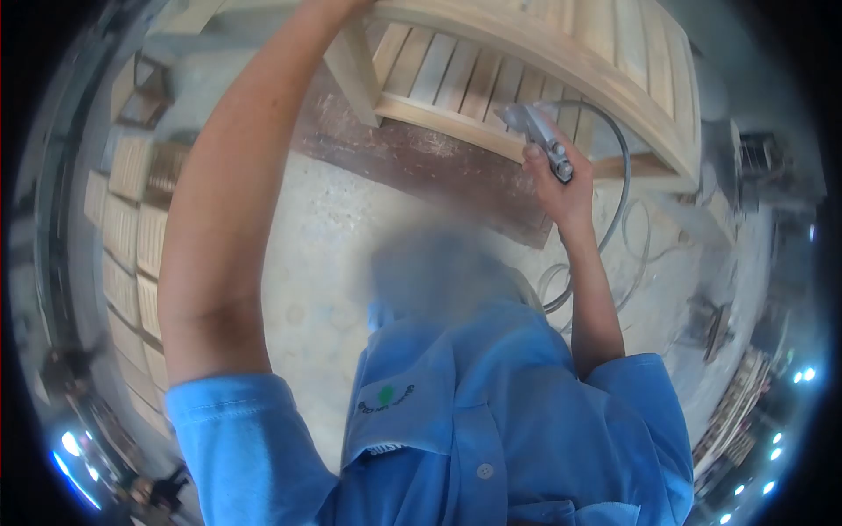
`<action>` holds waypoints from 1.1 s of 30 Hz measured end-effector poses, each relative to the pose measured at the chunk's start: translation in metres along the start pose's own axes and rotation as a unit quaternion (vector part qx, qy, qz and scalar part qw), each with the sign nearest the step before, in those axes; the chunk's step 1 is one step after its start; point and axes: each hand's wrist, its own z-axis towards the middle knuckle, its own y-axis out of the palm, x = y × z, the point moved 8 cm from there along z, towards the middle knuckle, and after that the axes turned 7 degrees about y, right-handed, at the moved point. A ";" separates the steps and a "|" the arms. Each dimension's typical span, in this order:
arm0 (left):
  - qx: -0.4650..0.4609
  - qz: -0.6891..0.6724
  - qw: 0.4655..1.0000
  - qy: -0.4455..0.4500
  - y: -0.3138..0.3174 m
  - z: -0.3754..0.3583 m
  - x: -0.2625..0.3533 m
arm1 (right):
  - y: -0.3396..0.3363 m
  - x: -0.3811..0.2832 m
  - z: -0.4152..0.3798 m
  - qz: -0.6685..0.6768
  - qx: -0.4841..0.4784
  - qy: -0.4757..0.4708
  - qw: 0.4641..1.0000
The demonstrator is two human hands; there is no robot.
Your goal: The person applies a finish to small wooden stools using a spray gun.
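Observation:
My right hand [566, 188] is closed around a silver spray gun [545, 140], its front end pointing up and left toward the wooden slats. A grey hose [626, 167] curves from near the gun down the right side. Just beyond the gun stands a piece of slatted wooden furniture [526, 26], possibly a bench, with a curved rail and a lower row of slats [452, 74]. My left arm stretches up to the top edge beside the furniture; the hand itself is cut off by the frame.
Under the furniture lies a dark reddish-brown board [377, 158] on the pale floor [324, 254]. Slatted wooden pieces [132, 228] are stacked at the left. Hose coils [557, 285] rest on the floor at the right. More wooden pieces [737, 403] lie at the lower right.

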 end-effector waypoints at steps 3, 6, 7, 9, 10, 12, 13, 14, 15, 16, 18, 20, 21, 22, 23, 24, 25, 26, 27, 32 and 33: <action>0.004 -0.020 0.999 0.036 -0.005 0.008 0.012 | -0.005 -0.017 0.008 -0.035 0.070 -0.043 0.996; 0.005 -0.030 0.999 0.034 -0.004 0.007 0.002 | 0.002 -0.037 0.026 -0.063 0.081 -0.040 0.994; 0.005 -0.031 0.999 0.035 -0.006 0.008 0.002 | 0.004 -0.042 0.027 -0.069 0.080 -0.030 0.994; 0.004 -0.031 0.999 0.037 -0.006 0.011 0.002 | 0.007 -0.045 0.014 -0.054 0.075 -0.001 0.996; 0.001 -0.032 0.999 0.033 -0.009 0.012 0.004 | 0.007 -0.047 0.006 -0.054 0.062 0.007 0.997; -0.005 -0.034 0.999 0.023 -0.012 0.014 0.010 | 0.006 -0.052 -0.013 -0.056 0.035 0.020 0.998; 0.004 -0.032 0.999 0.026 -0.012 0.015 0.013 | 0.005 -0.053 -0.023 -0.058 0.021 0.025 0.998; 0.013 -0.030 0.999 0.029 -0.011 0.016 0.017 | 0.003 -0.052 -0.032 -0.059 0.013 0.027 0.998; 0.022 -0.027 0.999 0.031 -0.011 0.016 0.020 | 0.002 -0.049 -0.041 -0.060 0.005 0.030 0.998; 0.019 -0.029 0.999 0.028 -0.009 0.015 0.022 | 0.001 -0.046 -0.045 -0.060 -0.003 0.032 0.998; 0.011 -0.032 0.999 0.021 -0.007 0.011 0.025 | 0.001 -0.038 -0.040 -0.078 0.003 0.035 0.996; 0.019 -0.038 0.998 0.036 -0.003 0.002 0.024 | -0.001 -0.033 -0.029 -0.089 0.014 0.050 0.995; 0.023 -0.041 0.998 0.044 -0.001 -0.002 0.024 | -0.003 -0.032 -0.021 -0.091 0.022 0.064 0.994; 0.022 -0.037 0.998 0.038 0.001 -0.004 0.024 | -0.005 -0.030 -0.013 -0.091 0.029 0.076 0.993; 0.021 -0.032 0.999 0.032 0.002 -0.006 0.024 | -0.008 -0.031 -0.003 -0.099 0.050 0.051 0.993; 0.020 -0.028 0.999 0.026 0.003 -0.006 0.024 | -0.012 -0.031 0.005 -0.106 0.071 0.025 0.992; 0.021 -0.029 0.999 0.026 0.004 -0.006 0.025 | -0.016 -0.034 0.009 -0.113 0.092 -0.001 0.989; 0.022 -0.030 0.999 0.026 0.004 -0.005 0.025 | -0.017 -0.033 0.009 -0.106 0.074 0.013 0.992; 0.022 -0.032 0.999 0.026 0.004 -0.004 0.026 | -0.018 -0.033 0.005 -0.098 0.057 0.026 0.993; 0.027 -0.018 0.999 0.034 -0.001 -0.005 0.036 | -0.021 -0.032 -0.038 -0.101 -0.014 0.036 0.994; 0.027 -0.019 0.999 0.034 -0.001 -0.006 0.035 | -0.020 -0.030 -0.041 -0.112 -0.023 0.029 0.993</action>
